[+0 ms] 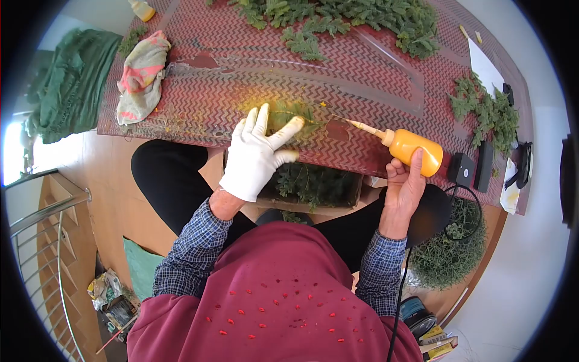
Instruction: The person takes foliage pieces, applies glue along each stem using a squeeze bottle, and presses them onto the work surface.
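Observation:
My left hand (256,151), in a white glove with yellow-stained fingertips, rests with fingers spread at the table's near edge. Partly under and beside those fingers lies a small green sprig (309,114), dusted yellow around it. I cannot tell how firmly the fingertips press on it. In my bare right hand (405,187) is a yellow squeeze bottle (416,151), tilted nearly on its side. Its long thin nozzle points left toward the sprig, with the tip apart from it.
A heap of green branches (362,18) covers the table's far side, and more branches (488,111) lie at right. A stained cloth (142,78) is at left. Below the edge stands a box of greenery (313,184). A black cable (401,301) runs by my right arm.

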The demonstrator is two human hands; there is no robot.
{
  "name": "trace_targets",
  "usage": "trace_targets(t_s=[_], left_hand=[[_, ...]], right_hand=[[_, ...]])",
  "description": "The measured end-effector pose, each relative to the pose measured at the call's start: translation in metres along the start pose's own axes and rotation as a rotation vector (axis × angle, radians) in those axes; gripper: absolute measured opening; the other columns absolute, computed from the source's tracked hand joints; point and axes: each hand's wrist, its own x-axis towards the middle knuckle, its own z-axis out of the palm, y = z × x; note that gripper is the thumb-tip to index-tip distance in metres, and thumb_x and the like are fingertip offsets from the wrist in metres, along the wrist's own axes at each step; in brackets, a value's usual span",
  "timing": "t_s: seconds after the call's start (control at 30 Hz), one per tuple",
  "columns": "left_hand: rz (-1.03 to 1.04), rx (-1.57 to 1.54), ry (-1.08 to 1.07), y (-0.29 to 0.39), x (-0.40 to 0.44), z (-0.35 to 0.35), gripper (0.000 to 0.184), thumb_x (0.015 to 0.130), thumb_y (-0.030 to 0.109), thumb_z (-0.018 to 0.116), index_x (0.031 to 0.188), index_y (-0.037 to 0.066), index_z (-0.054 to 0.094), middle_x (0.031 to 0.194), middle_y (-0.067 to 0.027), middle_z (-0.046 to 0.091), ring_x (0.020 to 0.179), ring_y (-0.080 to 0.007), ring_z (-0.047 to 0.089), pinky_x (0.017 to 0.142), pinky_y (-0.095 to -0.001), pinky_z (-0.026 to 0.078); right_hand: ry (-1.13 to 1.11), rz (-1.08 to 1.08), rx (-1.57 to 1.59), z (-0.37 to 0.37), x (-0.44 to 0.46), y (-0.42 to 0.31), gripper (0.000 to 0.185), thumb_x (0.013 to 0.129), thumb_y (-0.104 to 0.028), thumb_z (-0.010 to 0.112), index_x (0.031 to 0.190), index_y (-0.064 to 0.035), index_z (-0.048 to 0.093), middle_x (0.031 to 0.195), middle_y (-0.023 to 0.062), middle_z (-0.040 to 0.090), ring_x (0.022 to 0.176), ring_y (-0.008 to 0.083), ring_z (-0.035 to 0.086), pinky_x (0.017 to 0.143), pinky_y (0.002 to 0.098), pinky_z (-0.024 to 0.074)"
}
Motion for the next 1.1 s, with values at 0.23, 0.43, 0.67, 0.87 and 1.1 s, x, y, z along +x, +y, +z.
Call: trace_targets(t_s=[0.23, 0.43, 0.67, 0.87, 1.1], left_hand=[[0.135, 0.114, 0.065, -0.016, 0.037, 0.024, 0.054, 0.079, 0.003, 0.052, 0.128, 0.024, 0.059, 0.12, -0.0159, 0.061, 0.106, -0.0315, 0.057, 0.086, -0.041, 0.046], [0.232, -0.172, 0.091, 0.014, -0.004, -0.005, 0.047, 0.074, 0.001, 0.055, 0.118, 0.015, 0.064, 0.105, -0.0126, 0.066, 0.088, -0.0304, 0.062, 0.079, -0.0398, 0.048], [0.265, -0.196, -0.256, 0.031, 0.001, -0.022, 0.041, 0.077, 0.012, 0.065, 0.118, 0.015, 0.062, 0.109, -0.006, 0.065, 0.09, -0.0241, 0.062, 0.079, -0.0367, 0.049], [0.226, 0.244, 0.407, -0.05, 0.157, 0.018, 0.05, 0.076, 0.0, 0.055, 0.122, 0.02, 0.061, 0.109, -0.0081, 0.065, 0.102, -0.0275, 0.059, 0.086, -0.0381, 0.045], [0.045, -0.063, 0.129, -0.075, 0.17, 0.029, 0.037, 0.079, 0.003, 0.059, 0.11, 0.019, 0.07, 0.101, -0.0103, 0.07, 0.09, -0.032, 0.064, 0.079, -0.039, 0.051]], right_hand=[[-0.163, 0.01, 0.097, 0.008, 0.017, -0.038, 0.031, 0.091, -0.025, 0.066, 0.112, -0.0031, 0.058, 0.089, 0.0091, 0.067, 0.059, 0.0114, 0.059, 0.053, 0.0243, 0.0516], [-0.137, -0.011, 0.223, -0.017, 0.038, -0.052, 0.033, 0.09, -0.025, 0.067, 0.114, -0.0041, 0.057, 0.095, 0.0092, 0.066, 0.06, 0.0117, 0.054, 0.052, 0.0215, 0.0463], [-0.162, 0.081, 0.34, -0.021, 0.04, -0.053, 0.037, 0.096, -0.028, 0.058, 0.122, -0.0026, 0.053, 0.101, 0.0107, 0.064, 0.061, 0.0097, 0.054, 0.052, 0.0198, 0.047], [-0.116, 0.109, 0.299, -0.022, 0.043, -0.048, 0.035, 0.095, -0.029, 0.059, 0.12, -0.0041, 0.054, 0.098, 0.0088, 0.065, 0.06, 0.0094, 0.054, 0.05, 0.0204, 0.0455], [-0.071, 0.103, 0.281, -0.02, 0.04, -0.049, 0.034, 0.095, -0.028, 0.059, 0.119, -0.0042, 0.054, 0.099, 0.0089, 0.065, 0.06, 0.0099, 0.054, 0.051, 0.0204, 0.0461]])
